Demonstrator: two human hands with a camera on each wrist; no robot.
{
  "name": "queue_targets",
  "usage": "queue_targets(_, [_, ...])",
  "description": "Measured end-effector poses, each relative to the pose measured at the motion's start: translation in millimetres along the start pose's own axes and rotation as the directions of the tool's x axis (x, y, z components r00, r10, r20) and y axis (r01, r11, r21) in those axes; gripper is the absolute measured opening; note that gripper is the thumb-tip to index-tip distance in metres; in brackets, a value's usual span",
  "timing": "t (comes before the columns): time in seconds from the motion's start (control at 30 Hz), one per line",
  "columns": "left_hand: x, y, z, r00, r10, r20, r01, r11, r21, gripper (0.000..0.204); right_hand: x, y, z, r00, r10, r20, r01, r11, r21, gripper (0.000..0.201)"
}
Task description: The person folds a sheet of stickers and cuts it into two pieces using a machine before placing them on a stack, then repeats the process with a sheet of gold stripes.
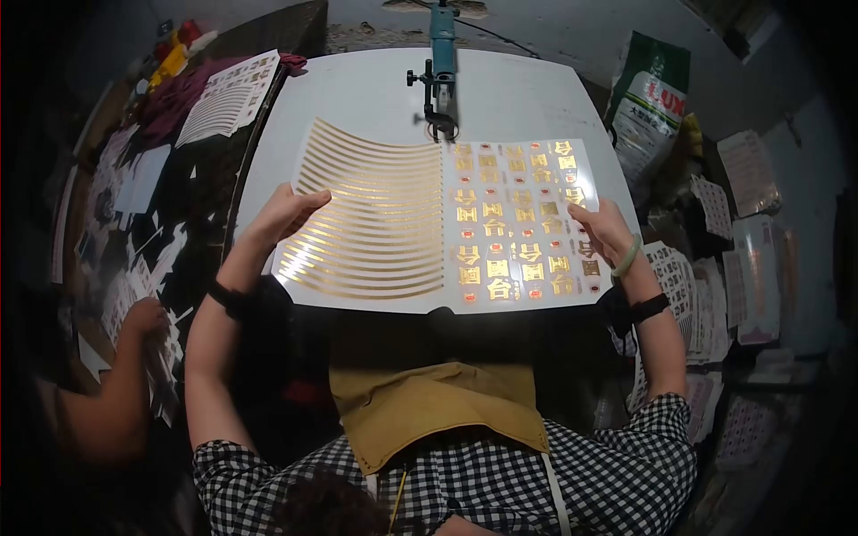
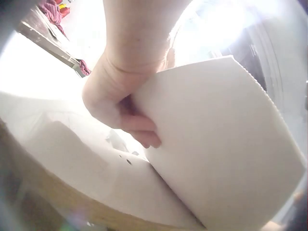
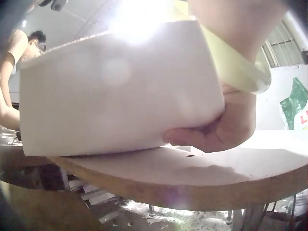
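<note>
A white sheet (image 1: pixel 375 205) printed with gold curved stripes on its left half and gold characters with small red marks on its right half is held over the white table. My left hand (image 1: pixel 290 210) grips its left edge, thumb on the printed side. At the opposite edge my right hand (image 1: pixel 603 230) holds it the same way. From below, the left wrist view shows curled fingers (image 2: pixel 139 129) against the sheet's plain white back (image 2: pixel 216 134). In the right wrist view the sheet (image 3: pixel 120 91) tilts up from the tabletop, its right edge inside my hand (image 3: pixel 226 125).
Beyond the sheet's far edge stands a teal tool (image 1: pixel 442 40) on a black bracket above the white table (image 1: pixel 340 85). A green-and-white bag (image 1: pixel 651 98) leans at the right. Printed sheets (image 1: pixel 232 94) lie at left. Another person's arm (image 1: pixel 125 375) reaches over paper scraps.
</note>
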State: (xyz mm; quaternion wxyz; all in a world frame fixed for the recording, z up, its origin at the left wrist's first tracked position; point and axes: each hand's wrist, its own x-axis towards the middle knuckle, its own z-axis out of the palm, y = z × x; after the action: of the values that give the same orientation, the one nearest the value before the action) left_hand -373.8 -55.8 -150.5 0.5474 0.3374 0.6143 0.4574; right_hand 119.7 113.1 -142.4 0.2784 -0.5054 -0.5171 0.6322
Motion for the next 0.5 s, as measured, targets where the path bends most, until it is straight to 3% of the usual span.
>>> queue_targets(0.27, [11.0, 1.8, -10.2, 0.998, -0.05, -0.028, 0.053, 0.992, 0.112, 0.034, 8.1, -4.9, 3.5, 1.0, 0.001, -0.004, -0.001, 1.0, -0.003, 0.032])
queue_targets(0.5, [22.5, 1.5, -14.0, 1.0, -0.025, -0.015, 0.026, 0.995, 0.1, 0.034, 15.2, -4.8, 3.5, 1.0, 0.007, -0.02, -0.007, 0.999, -0.031, 0.034])
